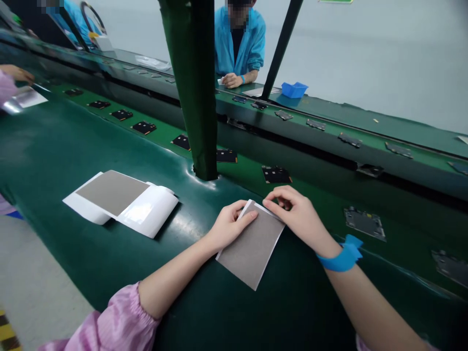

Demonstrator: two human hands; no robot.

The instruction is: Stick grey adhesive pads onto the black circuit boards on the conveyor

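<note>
A grey rectangular sheet with a white edge lies on the green table in front of me. My left hand rests on its upper left side, fingers curled and thumb on the sheet near the top corner. My right hand pinches the sheet's top right edge with fingers closed. A blue wristband circles my right wrist. A second grey sheet on curling white backing lies to the left, untouched.
A green post rises from the table just behind my hands. Dark square parts ride the conveyor beyond. A person in blue works across the line beside a blue tray. Another person's hand is far left.
</note>
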